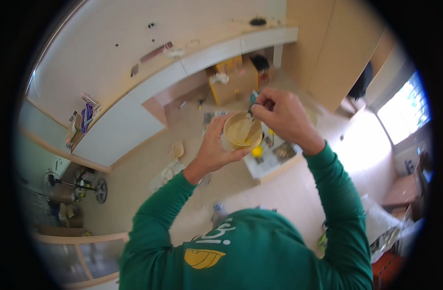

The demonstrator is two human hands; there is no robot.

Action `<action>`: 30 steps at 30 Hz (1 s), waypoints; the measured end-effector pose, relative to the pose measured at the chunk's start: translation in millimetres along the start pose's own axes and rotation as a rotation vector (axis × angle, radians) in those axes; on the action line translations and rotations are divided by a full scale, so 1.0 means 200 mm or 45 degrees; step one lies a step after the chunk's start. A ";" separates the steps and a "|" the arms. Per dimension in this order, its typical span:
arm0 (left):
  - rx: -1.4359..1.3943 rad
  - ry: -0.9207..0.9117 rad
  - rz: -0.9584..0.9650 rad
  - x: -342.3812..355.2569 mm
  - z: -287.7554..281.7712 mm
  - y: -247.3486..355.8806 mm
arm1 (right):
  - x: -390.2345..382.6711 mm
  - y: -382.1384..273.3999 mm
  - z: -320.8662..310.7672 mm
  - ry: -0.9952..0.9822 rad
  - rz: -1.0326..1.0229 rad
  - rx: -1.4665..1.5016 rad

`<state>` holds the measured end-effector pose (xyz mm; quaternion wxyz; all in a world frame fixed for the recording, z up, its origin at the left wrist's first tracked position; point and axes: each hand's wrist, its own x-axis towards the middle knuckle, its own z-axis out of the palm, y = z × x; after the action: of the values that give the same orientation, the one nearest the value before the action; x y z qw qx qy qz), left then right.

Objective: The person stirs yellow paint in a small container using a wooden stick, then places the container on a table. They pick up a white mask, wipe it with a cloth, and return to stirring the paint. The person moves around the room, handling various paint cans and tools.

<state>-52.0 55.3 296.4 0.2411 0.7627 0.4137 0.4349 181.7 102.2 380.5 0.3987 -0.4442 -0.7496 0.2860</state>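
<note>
My left hand (214, 147) grips a small pale-yellow bowl (235, 126) from its left side and underneath, with a yellowish substance inside it. Above the bowl's right side, my right hand (284, 118) has its fingers closed on a flat scraper-like tool (250, 124), whose lower end is inside the bowl. Below, behind my hands, a low white-topped surface (260, 166) carries a yellow round object (257, 152) and some small items.
A long counter (158, 82) runs along the far wall, with a tan box (226, 89) below it. A wheeled metal object (100, 188) stands at left. Cabinets (318, 53) and a bright window (400, 108) are at right, plastic bags (381, 222) at lower right.
</note>
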 end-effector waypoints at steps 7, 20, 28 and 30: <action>0.086 0.078 -0.140 -0.35 0.22 -0.03 | -0.35 0.21 0.15 -0.113 0.212 0.179; 0.295 0.188 -0.236 -0.62 0.38 -0.07 | -0.64 0.23 0.32 0.003 0.368 0.026; 0.278 0.132 -0.249 -0.71 0.46 -0.08 | -0.69 0.26 0.32 -0.102 0.391 -0.046; 0.270 0.093 -0.256 -0.72 0.48 -0.07 | -0.70 0.27 0.32 0.013 0.407 -0.005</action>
<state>-15.9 -58.9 170.4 0.1865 0.7222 0.5402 0.3897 191.3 -4.6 257.5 0.3509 -0.5602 -0.6679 0.3421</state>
